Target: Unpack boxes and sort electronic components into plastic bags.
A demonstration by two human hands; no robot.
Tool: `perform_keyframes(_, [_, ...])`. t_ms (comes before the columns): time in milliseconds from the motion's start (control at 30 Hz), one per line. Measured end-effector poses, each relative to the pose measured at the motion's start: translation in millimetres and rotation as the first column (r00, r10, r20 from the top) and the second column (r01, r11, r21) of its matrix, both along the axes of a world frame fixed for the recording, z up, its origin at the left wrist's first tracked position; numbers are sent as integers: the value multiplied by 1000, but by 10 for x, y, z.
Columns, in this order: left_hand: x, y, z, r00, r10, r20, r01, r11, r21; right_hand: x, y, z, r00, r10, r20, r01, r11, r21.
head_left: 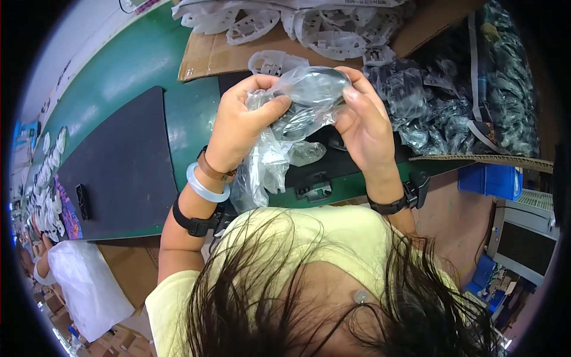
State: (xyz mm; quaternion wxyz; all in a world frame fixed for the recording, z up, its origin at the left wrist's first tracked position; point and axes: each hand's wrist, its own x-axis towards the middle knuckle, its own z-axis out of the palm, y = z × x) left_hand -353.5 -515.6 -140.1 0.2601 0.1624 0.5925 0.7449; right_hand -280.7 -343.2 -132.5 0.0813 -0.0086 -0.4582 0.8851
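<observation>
Both my hands hold a clear plastic bag [309, 80] above the near edge of the green table. Inside or behind its film shows a smooth oval part, greyish and glossy; its exact kind I cannot make out. My left hand [247, 119] pinches the bag's left side between thumb and fingers, while crumpled film [267, 160] hangs below it. On the other side, my right hand [367, 116] grips the bag's right end with its thumb in front. A white plastic frame [276, 61] lies just beyond my fingers. Beneath the hands is a small dark part [315, 189] at the table edge.
A cardboard box [205, 56] of white plastic frames [336, 41] stands at the far side. To the right, another carton [488, 159] holds many bagged dark parts [440, 107]. A black mat [128, 160] covers the green table [190, 113] at left. Blue bins [491, 180] stand lower right.
</observation>
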Motion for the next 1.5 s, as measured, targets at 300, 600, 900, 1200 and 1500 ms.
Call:
perform_keyframes(300, [10, -2, -216, 913, 218, -344, -252, 966, -57, -66, 294, -182, 993, 6, 121, -8, 1000, 24])
perform_keyframes(600, [-144, -254, -21, 940, 6, -340, -92, 968, -235, 46, 306, -21, 968, -249, 44, 206, 877, 435])
perform_keyframes(900, [185, 197, -32, 605, -131, -785, -293, 881, -373, -83, -11, -60, 969, -98, 226, 146, 967, -209])
perform_keyframes(1200, [65, 57, -89, 744, 81, -663, -323, 913, -251, 69, 49, -110, 956, -248, 155, 149, 870, 469])
perform_keyframes(1500, [50, 27, 51, 894, 61, -444, -145, 977, -157, -14, 2, -39, 966, -212, -145, 234, 494, 837])
